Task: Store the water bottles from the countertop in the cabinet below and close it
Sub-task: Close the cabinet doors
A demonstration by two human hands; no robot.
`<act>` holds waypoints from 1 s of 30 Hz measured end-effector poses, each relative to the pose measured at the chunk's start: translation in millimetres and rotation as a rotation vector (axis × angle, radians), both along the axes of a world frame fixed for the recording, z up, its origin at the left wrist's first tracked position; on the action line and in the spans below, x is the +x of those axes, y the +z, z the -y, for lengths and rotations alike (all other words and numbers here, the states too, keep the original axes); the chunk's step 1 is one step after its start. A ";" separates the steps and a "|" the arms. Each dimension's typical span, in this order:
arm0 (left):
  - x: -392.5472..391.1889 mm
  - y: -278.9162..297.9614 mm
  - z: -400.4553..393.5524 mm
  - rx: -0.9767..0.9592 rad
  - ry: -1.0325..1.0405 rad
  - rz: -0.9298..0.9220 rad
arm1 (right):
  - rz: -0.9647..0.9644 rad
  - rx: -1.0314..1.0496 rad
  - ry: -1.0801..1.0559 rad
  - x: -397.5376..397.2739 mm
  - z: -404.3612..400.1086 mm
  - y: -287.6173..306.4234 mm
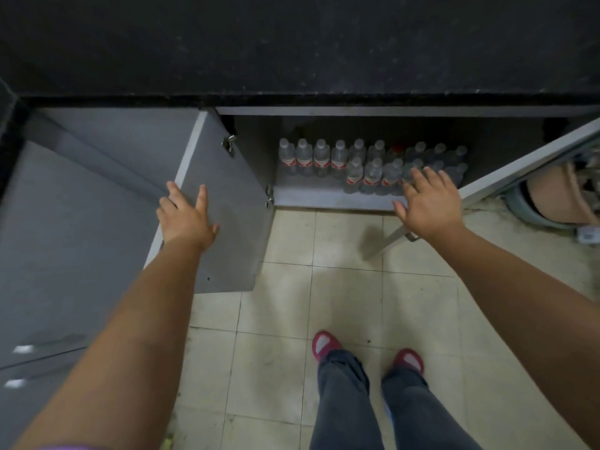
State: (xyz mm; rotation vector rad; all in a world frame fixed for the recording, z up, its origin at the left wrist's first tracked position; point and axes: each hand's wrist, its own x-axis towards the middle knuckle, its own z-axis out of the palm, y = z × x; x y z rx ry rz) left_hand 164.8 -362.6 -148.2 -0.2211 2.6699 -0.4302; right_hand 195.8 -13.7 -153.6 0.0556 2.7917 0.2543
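Note:
Several clear water bottles [337, 162] with red-and-white labels stand in two rows on the floor of the open cabinet [311, 198] under the black countertop [292, 47]. Both grey doors hang open. My left hand [186, 217] lies flat on the left door [224, 222] near its upper edge, fingers spread. My right hand [428, 203] is spread in front of the right door [506, 175], by its inner edge, and covers part of the front bottle row. Neither hand holds a bottle.
Beige floor tiles [324, 303] lie below, with my two feet in red shoes [324, 345] standing on them. A closed grey cabinet front [65, 238] fills the left. Behind the right door sits a round bin or bucket [552, 203].

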 end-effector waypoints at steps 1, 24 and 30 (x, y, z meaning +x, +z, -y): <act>2.6 0.8 -5.0 -0.004 -0.012 -0.005 | -0.001 0.003 -0.004 -0.1 0.7 0.2; -15.2 -5.1 -237.6 0.250 -0.351 -0.063 | -0.281 -0.243 0.374 -13.7 -76.6 -21.4; -53.6 -5.9 -265.0 0.275 -0.331 -0.339 | -0.482 -0.196 0.234 -53.9 -67.5 -34.7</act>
